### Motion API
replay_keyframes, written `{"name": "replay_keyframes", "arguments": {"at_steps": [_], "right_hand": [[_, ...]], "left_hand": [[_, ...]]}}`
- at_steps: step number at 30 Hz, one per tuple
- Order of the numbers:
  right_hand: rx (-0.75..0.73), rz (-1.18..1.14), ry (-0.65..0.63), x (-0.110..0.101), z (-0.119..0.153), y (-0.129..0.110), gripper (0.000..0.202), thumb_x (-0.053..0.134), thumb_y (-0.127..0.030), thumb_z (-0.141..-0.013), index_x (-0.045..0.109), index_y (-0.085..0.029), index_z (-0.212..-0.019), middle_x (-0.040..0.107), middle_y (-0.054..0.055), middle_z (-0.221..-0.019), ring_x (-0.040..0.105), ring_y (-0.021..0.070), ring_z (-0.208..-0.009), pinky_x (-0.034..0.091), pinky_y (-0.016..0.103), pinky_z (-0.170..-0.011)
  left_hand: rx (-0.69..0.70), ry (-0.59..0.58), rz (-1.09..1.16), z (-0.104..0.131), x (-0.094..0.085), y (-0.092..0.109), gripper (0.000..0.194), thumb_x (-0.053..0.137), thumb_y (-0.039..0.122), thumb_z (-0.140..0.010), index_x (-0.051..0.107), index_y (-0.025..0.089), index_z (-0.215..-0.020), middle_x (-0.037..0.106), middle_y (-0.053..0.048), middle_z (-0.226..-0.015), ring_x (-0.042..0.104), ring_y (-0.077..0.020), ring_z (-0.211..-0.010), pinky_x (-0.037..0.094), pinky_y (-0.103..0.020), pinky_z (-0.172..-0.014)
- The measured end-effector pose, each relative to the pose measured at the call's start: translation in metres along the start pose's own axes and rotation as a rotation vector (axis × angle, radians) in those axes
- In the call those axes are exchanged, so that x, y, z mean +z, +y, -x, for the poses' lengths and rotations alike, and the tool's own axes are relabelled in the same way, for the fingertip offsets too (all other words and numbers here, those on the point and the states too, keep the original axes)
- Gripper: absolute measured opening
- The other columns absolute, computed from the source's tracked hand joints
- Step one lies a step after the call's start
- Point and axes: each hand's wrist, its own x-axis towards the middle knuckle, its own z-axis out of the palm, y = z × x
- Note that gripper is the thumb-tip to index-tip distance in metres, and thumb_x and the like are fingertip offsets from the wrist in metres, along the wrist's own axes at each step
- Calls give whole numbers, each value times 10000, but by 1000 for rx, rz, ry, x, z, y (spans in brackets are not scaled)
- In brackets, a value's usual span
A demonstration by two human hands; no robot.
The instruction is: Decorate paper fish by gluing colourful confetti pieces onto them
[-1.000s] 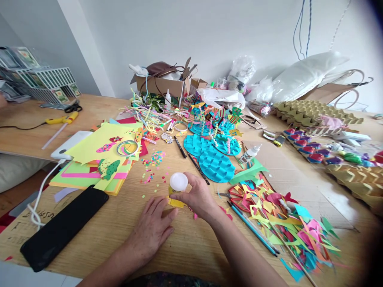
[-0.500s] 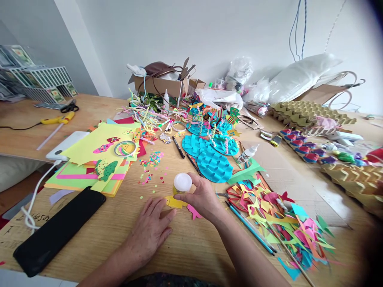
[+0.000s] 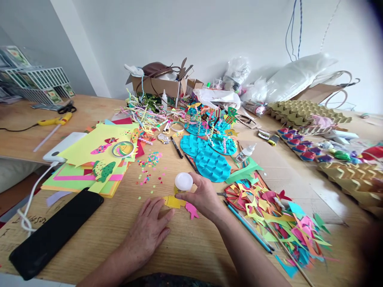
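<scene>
My right hand point(image 3: 206, 198) grips a short tube with a round white top point(image 3: 183, 181), held upright over a yellow paper fish point(image 3: 172, 202). The tube's lower end is mostly hidden by my fingers. Flat on the table, my left hand point(image 3: 152, 225) has its fingers stretched out, with the fingertips at the fish's left end. Below my right fingers lies a pink paper cutout point(image 3: 192, 211). Small confetti dots point(image 3: 153, 159) are scattered beyond my left hand.
A black pouch point(image 3: 56, 235) and stacked coloured paper point(image 3: 80, 181) lie left. Blue scalloped bases point(image 3: 213, 164) stand ahead, near a glue bottle point(image 3: 244, 153). On the right are red-handled scissors point(image 3: 231, 198), paper scraps point(image 3: 299, 227), pencils point(image 3: 249, 227) and egg trays point(image 3: 305, 113).
The view has shifted slightly, so the table's contents appear a little further left. Both hands hold nearly the same positions, the right one still on the white-topped tube.
</scene>
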Motion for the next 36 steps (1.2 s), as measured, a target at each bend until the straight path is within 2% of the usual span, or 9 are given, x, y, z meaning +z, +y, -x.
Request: {"name": "replay_keyframes", "arguments": {"at_steps": [17, 25, 30, 36], "right_hand": [[13, -1, -53, 3, 6, -6, 183, 690, -271, -612, 562, -170, -695, 560, -27, -675, 513, 133, -634, 356, 218, -568], [-41, 13, 6, 15, -5, -2, 231, 708, -318, -593, 550, -177, -685, 538, -38, -661, 496, 127, -631, 340, 209, -562], [-63, 4, 7, 22, -8, -1, 231, 700, -336, -598, 572, -181, -713, 557, -35, -685, 501, 130, -650, 340, 206, -564], [-58, -12, -14, 21, -5, -4, 218, 692, -328, -611, 574, -184, -725, 558, -33, -687, 502, 129, -644, 341, 210, -571]], "left_hand": [[-9, 19, -6, -1, 0, 2, 390, 528, 195, -757, 483, 265, -1138, 460, -68, -1165, 381, -254, -1101, 356, -474, -910], [-18, -12, -31, -1, -1, 3, 407, 542, 210, -756, 474, 251, -1156, 453, -79, -1172, 371, -265, -1101, 350, -482, -912], [-33, 15, -19, -2, 0, 3, 359, 521, 255, -776, 491, 269, -1134, 471, -57, -1156, 379, -250, -1093, 355, -463, -912], [-29, -2, -9, -3, -2, 4, 392, 546, 218, -751, 485, 263, -1136, 456, -65, -1156, 369, -257, -1095, 354, -480, -912]]}}
